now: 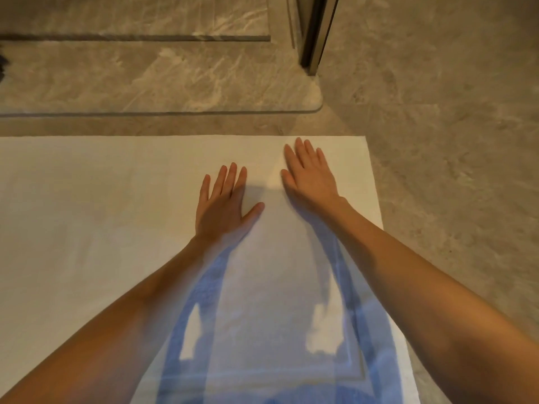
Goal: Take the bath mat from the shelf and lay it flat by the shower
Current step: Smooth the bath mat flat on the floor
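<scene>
A white bath mat (102, 217) lies spread flat on the stone floor, its far edge parallel to the raised shower threshold (163, 112). My left hand (224, 204) rests palm down on the mat near its middle, fingers apart. My right hand (310, 177) lies palm down a little further forward and to the right, close to the mat's far right corner, fingers apart. Neither hand grips anything. Bluish shadows of my arms fall across the near part of the mat.
Beyond the threshold is the marble shower floor with a long drain slot (134, 37). A dark metal door frame post (316, 33) stands at the threshold's right end. Grey stone floor (455, 141) extends to the right of the mat.
</scene>
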{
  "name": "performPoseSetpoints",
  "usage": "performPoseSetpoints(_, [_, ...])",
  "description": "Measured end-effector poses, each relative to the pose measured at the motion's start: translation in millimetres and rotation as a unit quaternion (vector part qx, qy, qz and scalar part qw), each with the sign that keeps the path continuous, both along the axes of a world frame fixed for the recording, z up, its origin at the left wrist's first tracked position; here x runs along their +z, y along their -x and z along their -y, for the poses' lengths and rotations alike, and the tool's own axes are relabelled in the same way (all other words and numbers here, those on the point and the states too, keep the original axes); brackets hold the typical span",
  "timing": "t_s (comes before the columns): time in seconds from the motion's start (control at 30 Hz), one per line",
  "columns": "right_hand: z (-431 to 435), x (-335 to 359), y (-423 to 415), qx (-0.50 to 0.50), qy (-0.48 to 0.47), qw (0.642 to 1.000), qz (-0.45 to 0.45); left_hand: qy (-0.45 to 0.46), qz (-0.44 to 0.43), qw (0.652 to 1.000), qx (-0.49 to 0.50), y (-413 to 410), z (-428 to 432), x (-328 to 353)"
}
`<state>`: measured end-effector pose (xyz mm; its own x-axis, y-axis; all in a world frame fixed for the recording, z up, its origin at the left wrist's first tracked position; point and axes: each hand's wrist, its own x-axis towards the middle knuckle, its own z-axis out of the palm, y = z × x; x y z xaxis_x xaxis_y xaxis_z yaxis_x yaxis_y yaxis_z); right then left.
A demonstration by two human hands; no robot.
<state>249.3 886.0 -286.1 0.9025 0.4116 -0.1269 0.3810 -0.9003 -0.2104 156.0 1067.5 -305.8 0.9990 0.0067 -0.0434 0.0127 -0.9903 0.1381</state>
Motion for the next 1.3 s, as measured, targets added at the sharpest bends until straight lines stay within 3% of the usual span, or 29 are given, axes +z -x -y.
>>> performPoseSetpoints(0.33, [47.3,5.5,-8.5,-0.111,0.083,0.989,-0.043,-0.004,-0.001,1.000,-0.007,-0.4,-0.2,-2.3])
performPoseSetpoints(0.43, [28.7,17.7,-0.8,-0.099,0.055,0.993,-0.030,-0.002,-0.024,1.000,-0.002,-3.6,-2.4,-0.5])
performPoseSetpoints(0.5, [5.5,22.6,8.7,-0.063,0.035,0.997,-0.020,0.038,-0.059,0.998,-0.001,-9.2,-4.4,2.6])
performPoseSetpoints(0.57, [-21.5,24.3,16.8,-0.037,0.022,0.999,-0.019,0.133,-0.085,0.987,0.009,-15.3,-13.0,11.3])
performPoseSetpoints(0.63, [-47.8,24.5,20.9,-0.028,0.001,0.999,-0.016,0.189,-0.035,0.981,0.033,-21.2,-33.2,20.8])
performPoseSetpoints(0.73, [-89.8,21.6,28.1,-0.001,-0.006,1.000,-0.014,0.093,0.019,0.995,0.023,-30.2,-88.4,30.3])
performPoseSetpoints(0.93, [-174.1,15.8,26.9,0.034,0.031,0.999,-0.026,-0.055,-0.022,0.996,-0.061,-30.1,-162.2,27.2])
performPoseSetpoints(1.13, [-197.2,11.4,21.0,0.037,0.084,0.992,-0.082,-0.038,-0.126,0.990,-0.045,-33.7,-194.8,16.3])
performPoseSetpoints(1.3, [-144.0,10.3,16.3,-0.052,0.096,0.991,-0.078,0.001,-0.118,0.993,-0.011,-15.4,-253.1,16.8])
